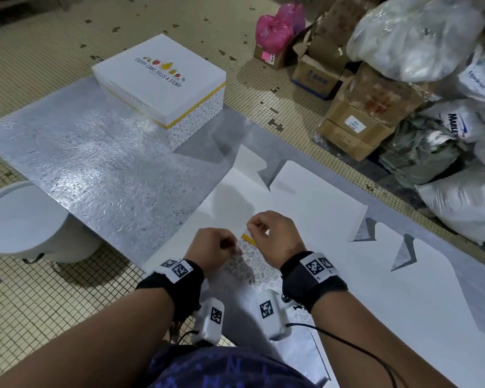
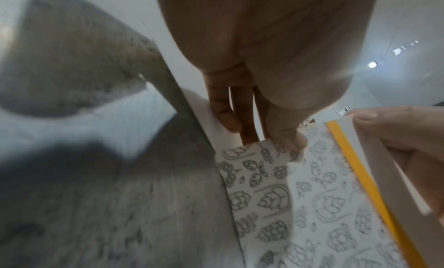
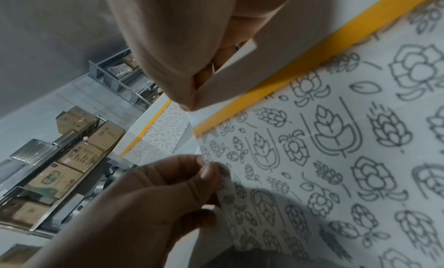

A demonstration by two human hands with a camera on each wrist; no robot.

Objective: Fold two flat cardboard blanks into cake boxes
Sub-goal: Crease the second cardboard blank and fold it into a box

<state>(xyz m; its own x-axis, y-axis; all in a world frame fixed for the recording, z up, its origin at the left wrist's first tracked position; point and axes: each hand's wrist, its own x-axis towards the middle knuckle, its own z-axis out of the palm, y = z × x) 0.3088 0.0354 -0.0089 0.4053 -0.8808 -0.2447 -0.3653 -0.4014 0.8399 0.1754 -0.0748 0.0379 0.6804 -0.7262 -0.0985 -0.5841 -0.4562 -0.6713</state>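
A large white cardboard blank [image 1: 333,247] lies flat on the metal table [image 1: 90,152]. Its near side panel [image 1: 252,264] is raised, showing a grey leaf-and-fruit print and a yellow stripe [image 1: 248,238]. My left hand [image 1: 216,249] pinches a small printed corner flap [image 2: 261,175] of that panel. My right hand [image 1: 269,233] pinches the white top edge above the stripe [image 3: 300,63]. A folded cake box [image 1: 163,85], white lid with a yellow band, stands at the table's far end.
A white round bin [image 1: 20,219] stands on the tiled floor left of the table. Cardboard cartons [image 1: 359,116], a pink bag [image 1: 275,29] and stuffed plastic sacks [image 1: 445,107] are piled to the right. Metal shelving shows in the right wrist view.
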